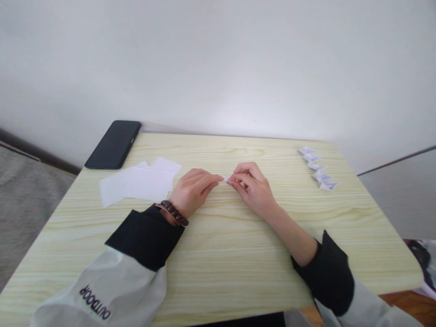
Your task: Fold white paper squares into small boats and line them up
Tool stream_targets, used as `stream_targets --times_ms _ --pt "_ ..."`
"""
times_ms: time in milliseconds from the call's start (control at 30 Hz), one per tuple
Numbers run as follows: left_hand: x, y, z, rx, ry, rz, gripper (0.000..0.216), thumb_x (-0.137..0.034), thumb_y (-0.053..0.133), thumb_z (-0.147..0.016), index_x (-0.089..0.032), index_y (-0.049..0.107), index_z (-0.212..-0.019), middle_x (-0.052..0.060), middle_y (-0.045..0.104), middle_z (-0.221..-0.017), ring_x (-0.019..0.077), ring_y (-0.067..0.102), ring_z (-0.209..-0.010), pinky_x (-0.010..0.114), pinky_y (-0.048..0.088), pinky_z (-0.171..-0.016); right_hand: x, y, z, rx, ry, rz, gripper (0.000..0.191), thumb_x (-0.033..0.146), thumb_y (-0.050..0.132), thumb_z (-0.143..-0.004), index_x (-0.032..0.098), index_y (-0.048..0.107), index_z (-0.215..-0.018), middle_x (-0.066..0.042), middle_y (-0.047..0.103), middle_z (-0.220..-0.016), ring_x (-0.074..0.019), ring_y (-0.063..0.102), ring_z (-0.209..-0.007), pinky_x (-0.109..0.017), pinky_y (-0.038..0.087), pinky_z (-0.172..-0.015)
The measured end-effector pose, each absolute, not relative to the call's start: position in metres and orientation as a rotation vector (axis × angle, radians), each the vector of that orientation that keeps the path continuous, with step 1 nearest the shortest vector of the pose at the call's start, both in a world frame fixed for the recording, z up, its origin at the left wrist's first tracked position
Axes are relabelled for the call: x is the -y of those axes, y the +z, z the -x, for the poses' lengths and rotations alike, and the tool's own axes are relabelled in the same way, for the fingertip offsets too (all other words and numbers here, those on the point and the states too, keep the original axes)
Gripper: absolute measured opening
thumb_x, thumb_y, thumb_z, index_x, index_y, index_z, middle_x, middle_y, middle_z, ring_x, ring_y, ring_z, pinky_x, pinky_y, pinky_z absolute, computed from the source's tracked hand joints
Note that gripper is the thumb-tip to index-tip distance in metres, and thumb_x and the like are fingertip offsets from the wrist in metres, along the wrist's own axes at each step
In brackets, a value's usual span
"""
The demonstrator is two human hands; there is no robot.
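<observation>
Between my two hands is a small folded piece of white paper (225,180), mostly covered by fingers. My left hand (195,187) pinches its left end between thumb and forefinger. At the opposite end, the fingertips of my right hand (251,187) are closed on the paper. Both hands are just above the middle of the table. Left of my left hand lie several loose white paper sheets (150,182), overlapping one another. Far to the right, several small folded paper boats (319,175) stand in a slanting row.
A black phone (114,144) lies at the table's back left corner, beyond the sheets. The pale wood-grain table (221,254) backs onto a white wall (218,63). A grey carpet (27,195) shows past the table's left edge.
</observation>
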State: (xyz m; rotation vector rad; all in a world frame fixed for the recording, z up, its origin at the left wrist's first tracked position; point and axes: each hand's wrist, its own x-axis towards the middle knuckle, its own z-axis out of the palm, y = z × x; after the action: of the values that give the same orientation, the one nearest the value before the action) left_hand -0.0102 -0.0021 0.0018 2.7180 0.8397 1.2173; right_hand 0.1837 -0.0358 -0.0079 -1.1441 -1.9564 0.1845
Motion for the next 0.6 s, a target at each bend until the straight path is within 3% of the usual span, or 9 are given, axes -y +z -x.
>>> stream_targets --times_ms 367,600 --pt "0.0040 -0.0031 0.0108 -0.954 1.261 -2.599 0.009 -0.022 0.058 -0.085 -0.017 0.064 -0.089 0.003 0.069 -0.083 0.0126 0.063 -0.077 0.022 0.050 -0.071 0.0355 -0.0048 -0.1840 1.941 0.189 1.143 0.013 0.024 0.051 -0.088 0.018 0.062 -0.084 -0.007 0.053 -0.098 -0.0119 0.058 -0.074 -0.024 0.052 -0.060" --pt "0.0009 -0.0030 0.0120 -0.942 1.296 -2.643 0.008 -0.021 0.060 -0.083 -0.017 0.067 -0.083 0.004 0.068 -0.079 0.0140 0.061 -0.073 0.026 0.051 -0.069 0.0352 -0.0037 -0.1821 1.837 0.329 1.171 0.015 0.025 0.052 -0.088 0.018 0.064 -0.084 -0.010 0.054 -0.119 -0.0140 0.062 -0.089 -0.026 0.057 -0.071"
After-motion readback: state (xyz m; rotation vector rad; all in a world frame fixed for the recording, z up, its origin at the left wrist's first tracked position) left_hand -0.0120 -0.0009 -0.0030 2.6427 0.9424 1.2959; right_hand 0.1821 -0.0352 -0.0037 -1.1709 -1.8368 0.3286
